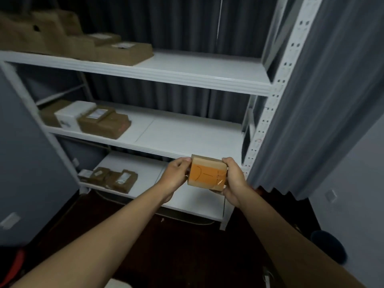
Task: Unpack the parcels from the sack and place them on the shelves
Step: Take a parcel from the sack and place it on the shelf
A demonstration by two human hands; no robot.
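Parcel (206, 175) gripped by left hand (175, 176) and right hand (233, 180), before bare right shelf (187, 132) area

Two bare hands hold a small brown box (206, 173) in the air before a white metal rack. The left hand (176, 177) grips its left side, the right hand (233, 179) its right side, fingers curled around the edges. An orange label (204, 173) with handwriting faces up. Behind, the top shelf (199, 68) carries brown parcels (87, 45) at its left end. The middle shelf (182, 132) holds brown parcels and a white box (71, 115) at its left end. The bottom shelf (149, 179) has small parcels (113, 179) at its left end. Grey curtains (311, 100) hang right and behind.
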